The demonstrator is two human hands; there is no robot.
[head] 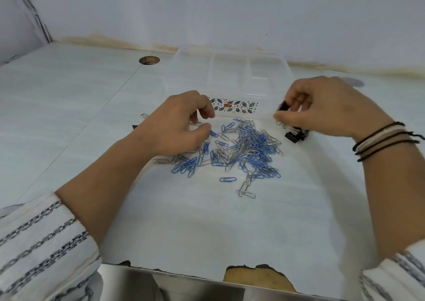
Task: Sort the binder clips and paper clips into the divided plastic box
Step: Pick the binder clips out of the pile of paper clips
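Observation:
A heap of blue and silver paper clips [243,149] lies on the white table in front of a clear divided plastic box [230,75], whose compartments look empty. My left hand [177,126] rests at the heap's left edge, its thumb and fingers pinched on paper clips. My right hand [322,105] hovers by the box's front right corner, gripping a black binder clip [282,106] between its fingertips. Below it, more black binder clips [295,135] lie on the table. Another dark clip [134,127] peeks out behind my left wrist.
A round cable hole [149,60] opens at the back left of the table. The wall runs right behind the box. The table's chipped front edge [253,270] is near me. Dark cord bracelets [386,139] circle my right wrist.

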